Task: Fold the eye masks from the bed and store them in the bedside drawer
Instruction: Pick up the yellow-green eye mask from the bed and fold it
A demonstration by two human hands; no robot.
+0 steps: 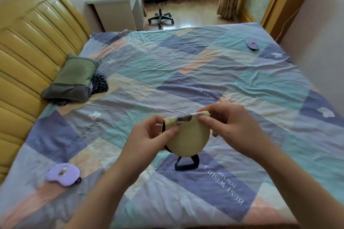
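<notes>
Got the yellow mask (188,138) folded in half and held up over the bed (204,72) — my left hand (149,134) pinches its left edge, my right hand (232,126) pinches the folded top corner. Its black strap (186,163) dangles below (looped, hanging free above the quilt). Two purple ones lie flat on the bed — one mask (63,174) near my left arm, the other mask (252,43) way off at the far right corner. A green pillow (72,78) sits by the headboard (28,42).
</notes>
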